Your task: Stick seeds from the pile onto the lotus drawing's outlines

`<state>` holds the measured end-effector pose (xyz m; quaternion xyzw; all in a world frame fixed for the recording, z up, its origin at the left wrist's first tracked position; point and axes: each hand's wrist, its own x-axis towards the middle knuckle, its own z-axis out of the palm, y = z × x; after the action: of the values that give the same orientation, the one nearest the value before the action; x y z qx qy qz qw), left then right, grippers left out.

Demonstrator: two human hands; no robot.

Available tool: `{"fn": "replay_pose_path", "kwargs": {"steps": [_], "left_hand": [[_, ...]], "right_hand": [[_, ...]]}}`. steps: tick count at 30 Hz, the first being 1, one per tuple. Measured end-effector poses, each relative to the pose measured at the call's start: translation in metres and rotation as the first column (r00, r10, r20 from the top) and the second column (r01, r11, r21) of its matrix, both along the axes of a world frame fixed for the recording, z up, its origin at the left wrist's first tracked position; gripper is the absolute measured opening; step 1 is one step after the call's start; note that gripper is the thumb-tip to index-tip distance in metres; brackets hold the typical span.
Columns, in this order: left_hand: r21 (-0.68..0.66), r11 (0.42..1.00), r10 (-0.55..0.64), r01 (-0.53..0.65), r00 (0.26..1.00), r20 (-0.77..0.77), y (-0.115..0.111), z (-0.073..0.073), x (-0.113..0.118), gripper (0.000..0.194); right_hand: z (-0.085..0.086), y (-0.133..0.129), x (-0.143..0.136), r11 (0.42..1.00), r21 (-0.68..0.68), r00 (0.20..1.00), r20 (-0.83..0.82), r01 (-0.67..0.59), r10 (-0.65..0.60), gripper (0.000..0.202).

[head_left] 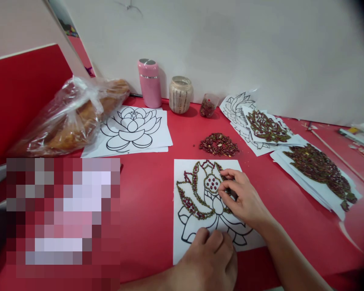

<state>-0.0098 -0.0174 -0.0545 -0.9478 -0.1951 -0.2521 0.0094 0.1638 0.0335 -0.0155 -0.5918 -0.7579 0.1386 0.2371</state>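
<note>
A white sheet with a printed lotus outline (197, 238) lies in front of me, its upper petals edged with small green beans and dark red beans. My right hand (244, 198) is over the flower's centre, thumb and forefinger pinched at the right edge of the round seed pod (212, 182). Whatever sits between those fingertips is too small to make out. Curled into a loose fist, my left hand (210, 256) rests on the lower part of the sheet; its fingertips and anything inside are hidden. Beyond the sheet is a loose pile of mixed beans (219, 144).
Several lotus sheets (162, 139) lie at back left beside a bagged brown item (79, 125). A pink flask (149, 85), a jar (180, 95) and a small cup of beans (207, 107) line the wall. Bean-covered sheets (318, 173) stand right. A blurred patch covers the left.
</note>
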Motion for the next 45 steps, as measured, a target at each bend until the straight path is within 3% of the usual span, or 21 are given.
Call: {"fn": "replay_pose_path", "kwargs": {"steps": [9,22,27,33,38,42,45], "left_hand": [[0.010,1.000,0.001,-0.002,0.998,0.057,0.001,0.001,0.000,0.013],[0.007,1.000,-0.019,0.020,0.998,-0.067,-0.001,-0.004,0.000,0.020],[0.011,1.000,-0.005,0.005,1.000,0.005,0.000,-0.001,0.000,0.014],[-0.021,0.999,-0.030,0.030,1.000,0.009,0.005,0.010,-0.004,0.024],[-0.060,0.993,-0.108,0.104,0.991,-0.075,0.011,0.018,-0.008,0.055],[-0.121,0.987,-0.124,0.103,0.975,-0.184,0.010,0.019,-0.009,0.058],[-0.081,0.992,-0.108,0.093,0.972,-0.208,0.006,0.020,-0.009,0.056]], "right_hand": [[0.001,-0.001,0.001,1.000,-0.017,1.000,-0.018,0.007,-0.008,0.008],[0.001,0.001,-0.001,1.000,0.000,1.000,-0.001,-0.028,0.028,0.010],[0.001,0.000,-0.002,1.000,-0.013,1.000,0.002,-0.022,0.022,0.010],[0.003,-0.002,0.014,0.985,0.065,0.982,-0.113,0.160,-0.152,0.020],[0.000,-0.002,0.040,0.983,0.092,0.986,0.033,0.161,-0.164,0.039],[-0.011,-0.005,0.053,0.986,0.119,0.975,0.174,0.117,-0.136,0.042],[-0.018,-0.007,0.057,0.987,0.116,0.968,0.212,0.111,-0.134,0.041]]}}
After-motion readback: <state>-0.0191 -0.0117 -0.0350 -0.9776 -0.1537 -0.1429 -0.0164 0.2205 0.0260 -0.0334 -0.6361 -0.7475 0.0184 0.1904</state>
